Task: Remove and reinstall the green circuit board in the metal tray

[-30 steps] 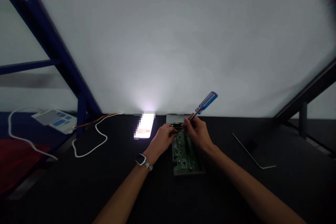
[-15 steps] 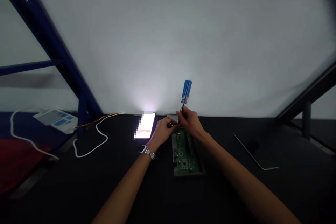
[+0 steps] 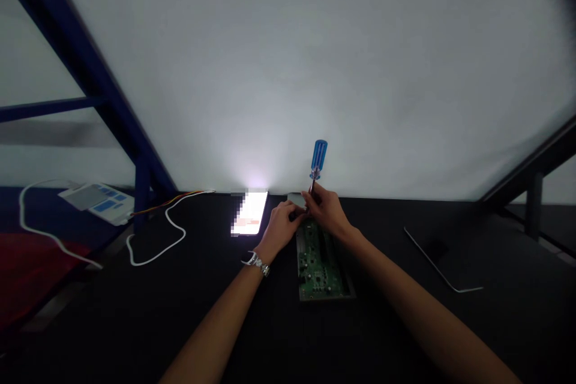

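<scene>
A green circuit board [image 3: 320, 270] in a metal frame lies lengthwise on the black table. At its far end my right hand [image 3: 326, 209] grips the shaft of a screwdriver [image 3: 318, 156], whose blue handle points up and tilts slightly right. The screwdriver's tip is hidden by my fingers. My left hand [image 3: 283, 221], with a metal watch on its wrist, meets the right one there. Its fingers are pinched together around a small dark thing that I cannot make out, close to the board's far edge.
Left of my left hand a lit phone [image 3: 251, 215] lies by the wall. A white cable [image 3: 168, 246] curves across the table further left, near a white card [image 3: 101, 203] with blue patches. An L-shaped metal rod [image 3: 434, 267] lies to the right. Blue frame bars [image 3: 108, 105] slope at left.
The view has shifted slightly. Both hands stay at the board's far end, and the screwdriver remains nearly upright in my right hand.
</scene>
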The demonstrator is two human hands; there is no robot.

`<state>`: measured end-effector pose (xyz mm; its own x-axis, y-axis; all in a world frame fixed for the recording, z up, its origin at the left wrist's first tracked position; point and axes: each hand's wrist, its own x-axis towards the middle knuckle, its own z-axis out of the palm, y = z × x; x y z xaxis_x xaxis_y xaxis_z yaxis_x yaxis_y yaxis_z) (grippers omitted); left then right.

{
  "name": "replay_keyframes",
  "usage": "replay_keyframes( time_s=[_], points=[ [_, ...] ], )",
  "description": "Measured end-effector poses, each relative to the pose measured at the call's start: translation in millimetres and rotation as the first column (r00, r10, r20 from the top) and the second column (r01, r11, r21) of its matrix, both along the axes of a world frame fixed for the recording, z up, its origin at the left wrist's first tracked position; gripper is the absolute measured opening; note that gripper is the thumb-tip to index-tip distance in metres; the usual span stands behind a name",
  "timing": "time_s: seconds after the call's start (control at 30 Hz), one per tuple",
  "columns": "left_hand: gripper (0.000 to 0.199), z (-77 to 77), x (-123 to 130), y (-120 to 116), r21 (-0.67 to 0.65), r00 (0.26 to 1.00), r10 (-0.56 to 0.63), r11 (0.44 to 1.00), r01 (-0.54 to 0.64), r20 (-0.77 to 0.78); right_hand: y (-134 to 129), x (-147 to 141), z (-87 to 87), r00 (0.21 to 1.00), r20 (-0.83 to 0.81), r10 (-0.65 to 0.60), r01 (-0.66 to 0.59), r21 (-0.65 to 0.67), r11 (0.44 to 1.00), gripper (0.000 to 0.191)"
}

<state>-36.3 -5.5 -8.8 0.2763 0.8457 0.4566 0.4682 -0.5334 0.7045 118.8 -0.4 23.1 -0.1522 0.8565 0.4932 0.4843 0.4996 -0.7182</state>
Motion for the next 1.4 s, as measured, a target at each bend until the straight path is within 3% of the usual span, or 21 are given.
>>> replay_keyframes(
  time_s=[0.37, 0.43, 0.53, 0.63, 0.93, 1.2, 1.3, 1.4],
  points=[
    [0.008, -3.5, -1.7, 0.8, 0.028, 0.999, -0.002, 1.0, 0.003, -0.041, -1.3, 4.8, 8.4, 1.0, 0.029, 0.008, -0.007, -0.052, 0.999, 0.018],
    [0.009, -4.7, -1.7, 0.8, 0.033, 0.999, -0.004, 0.999, 0.006, -0.049, -2.1, 10.5, 15.8, 0.997, 0.012, 0.076, -0.075, -0.101, 0.992, 0.017],
    [0.01, -4.6, -2.0, 0.4, 0.021, 0.998, 0.006, 1.0, -0.005, -0.056, -3.3, 20.3, 28.1, 0.97, -0.088, 0.227, -0.241, -0.191, 0.952, 0.03],
    [0.011, -1.0, -3.8, 0.9, 0.002, 0.997, 0.003, 1.0, -0.002, -0.077, -4.2, 25.4, 36.1, 0.944, -0.164, 0.285, -0.318, -0.239, 0.917, 0.031],
    [0.021, 17.3, -3.8, 10.6, -0.075, 0.999, -0.034, 0.997, 0.034, 0.008, -2.9, 17.1, 32.8, 0.991, -0.041, 0.126, -0.129, -0.086, 0.988, 0.019],
    [0.023, 9.1, 5.5, 4.0, -0.079, 0.995, 0.057, 0.996, -0.051, 0.079, -3.4, 9.2, 25.6, 1.0, -0.011, -0.025, 0.025, 0.028, 0.999, 0.027],
    [0.02, 8.2, 6.0, 1.9, -0.078, 0.996, 0.036, 0.996, -0.029, 0.077, -4.8, 11.5, 27.5, 1.0, -0.013, 0.025, -0.026, -0.015, 1.0, 0.021],
    [0.018, 8.2, 5.2, 0.5, -0.079, 0.997, 0.003, 0.997, 0.003, 0.072, -6.3, 16.9, 31.5, 0.982, -0.044, 0.181, -0.186, -0.132, 0.974, 0.024]
  ],
)
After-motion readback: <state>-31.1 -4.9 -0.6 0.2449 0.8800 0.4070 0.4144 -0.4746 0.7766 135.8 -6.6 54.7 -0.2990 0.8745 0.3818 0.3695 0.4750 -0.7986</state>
